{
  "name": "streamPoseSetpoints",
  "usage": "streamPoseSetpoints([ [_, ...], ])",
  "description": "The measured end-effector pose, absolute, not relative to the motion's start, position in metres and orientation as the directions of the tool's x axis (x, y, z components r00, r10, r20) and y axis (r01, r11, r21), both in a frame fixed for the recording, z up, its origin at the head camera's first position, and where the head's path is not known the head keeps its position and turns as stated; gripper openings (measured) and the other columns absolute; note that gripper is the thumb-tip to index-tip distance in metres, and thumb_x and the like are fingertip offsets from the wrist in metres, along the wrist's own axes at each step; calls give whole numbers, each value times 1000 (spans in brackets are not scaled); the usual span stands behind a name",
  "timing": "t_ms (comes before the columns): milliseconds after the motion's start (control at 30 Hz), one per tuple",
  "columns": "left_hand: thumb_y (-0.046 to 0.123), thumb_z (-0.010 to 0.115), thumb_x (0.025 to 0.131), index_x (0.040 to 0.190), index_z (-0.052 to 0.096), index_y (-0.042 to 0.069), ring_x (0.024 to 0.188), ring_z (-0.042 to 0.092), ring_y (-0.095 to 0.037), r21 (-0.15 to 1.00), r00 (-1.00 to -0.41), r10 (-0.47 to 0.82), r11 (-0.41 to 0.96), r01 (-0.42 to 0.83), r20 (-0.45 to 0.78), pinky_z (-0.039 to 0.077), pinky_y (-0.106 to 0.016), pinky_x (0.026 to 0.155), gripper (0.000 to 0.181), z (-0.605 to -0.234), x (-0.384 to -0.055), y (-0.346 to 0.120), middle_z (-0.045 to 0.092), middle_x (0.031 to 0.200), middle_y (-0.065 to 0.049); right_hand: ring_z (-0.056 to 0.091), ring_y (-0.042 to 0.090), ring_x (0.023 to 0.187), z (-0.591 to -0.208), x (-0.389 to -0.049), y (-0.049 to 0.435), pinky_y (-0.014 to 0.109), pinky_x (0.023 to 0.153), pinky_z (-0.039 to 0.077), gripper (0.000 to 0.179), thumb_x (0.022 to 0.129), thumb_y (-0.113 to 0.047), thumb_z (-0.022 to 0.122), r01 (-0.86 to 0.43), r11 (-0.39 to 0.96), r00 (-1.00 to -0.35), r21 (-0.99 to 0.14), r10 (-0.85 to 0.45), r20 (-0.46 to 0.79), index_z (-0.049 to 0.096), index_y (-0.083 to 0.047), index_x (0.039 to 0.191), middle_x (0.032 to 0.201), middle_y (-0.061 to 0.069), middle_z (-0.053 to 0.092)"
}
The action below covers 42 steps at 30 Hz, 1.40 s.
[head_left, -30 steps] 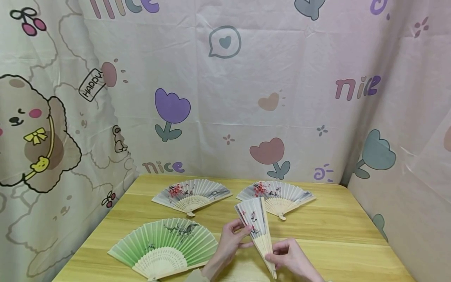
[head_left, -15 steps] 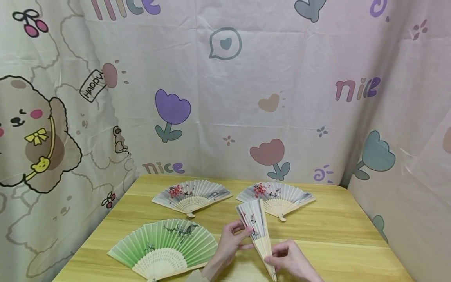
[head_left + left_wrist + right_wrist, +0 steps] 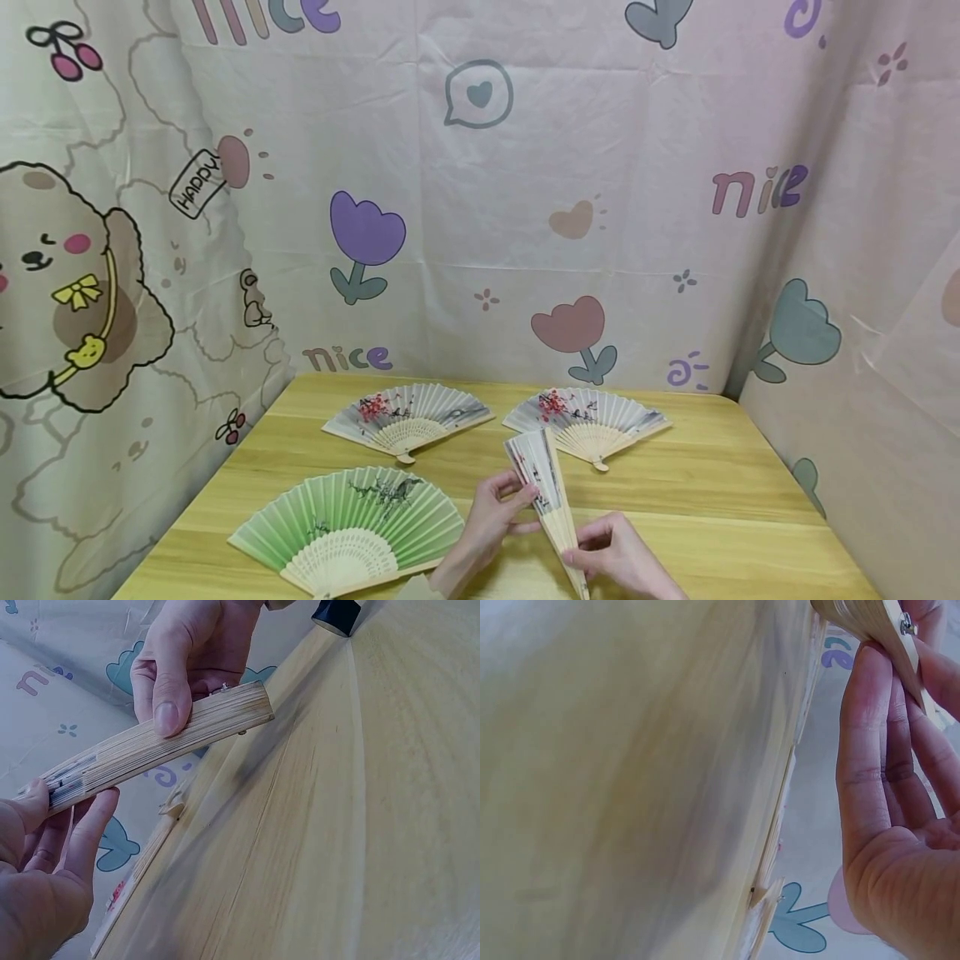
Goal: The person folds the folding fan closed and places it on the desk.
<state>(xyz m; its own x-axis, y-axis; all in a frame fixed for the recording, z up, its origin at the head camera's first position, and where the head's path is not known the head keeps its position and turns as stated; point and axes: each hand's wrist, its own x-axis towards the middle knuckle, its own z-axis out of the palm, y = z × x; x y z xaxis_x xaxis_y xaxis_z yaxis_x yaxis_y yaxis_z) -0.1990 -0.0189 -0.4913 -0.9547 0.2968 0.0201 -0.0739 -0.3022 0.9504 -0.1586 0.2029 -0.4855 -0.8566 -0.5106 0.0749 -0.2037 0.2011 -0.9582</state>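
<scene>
Thumbs forward and fingertips behind, a person's left hand (image 3: 491, 515) and right hand (image 3: 621, 552) both pinch a nearly folded fan of white printed cloth and pale wooden ribs (image 3: 550, 482), held above the table. The left thumb lies on the front of the cloth, where it meets the ribs, with the fingers bent beneath. The right thumb and fingers clamp the ribs lower down, close to the pivot end and its small metal rivet (image 3: 908, 625). The fan tilts, its cloth end leaning toward the person's left and its pivot end pointing down toward the body. The left forearm, in a pale sleeve (image 3: 420, 587), angles inward from the front edge; the right wrist comes in from the opposite side.

Left of the hands, an open green fan with a dark branch print (image 3: 360, 521) lies beside the left forearm. Farther back rest two open white fans with red blossoms, one at left (image 3: 420, 417) and one at right (image 3: 592, 417), on the yellowish wood-grain table (image 3: 720, 475). Pale curtains printed with tulips (image 3: 480, 200) rise behind.
</scene>
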Motion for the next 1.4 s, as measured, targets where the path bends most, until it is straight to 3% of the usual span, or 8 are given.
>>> streamPoseSetpoints([
  [333,11,66,97,127,55,-15,91,69,-13,950,-949,313,-302,-77,23,69,-38,75,41,-493,-199,-19,68,103,-3,62,0,61,-487,-159,203,23,52,62,23,91,-10,72,-186,192,-851,-964,-522,60,72,13,91,75,7,74],
  [833,8,63,98,126,56,-15,88,69,-14,951,-942,334,-297,-81,24,68,-39,78,37,-493,-199,-18,69,102,-3,63,1,61,-487,-158,203,22,53,62,23,90,-10,73,-179,215,-849,-960,-527,40,73,13,94,78,21,74],
  [1400,7,72,92,123,58,-15,83,72,-15,960,-951,308,-275,-61,27,68,-37,79,41,-491,-199,-16,70,99,-3,62,3,59,-485,-156,202,17,52,58,20,88,-9,75,-135,217,-845,-967,-535,-3,74,11,90,76,11,75],
])
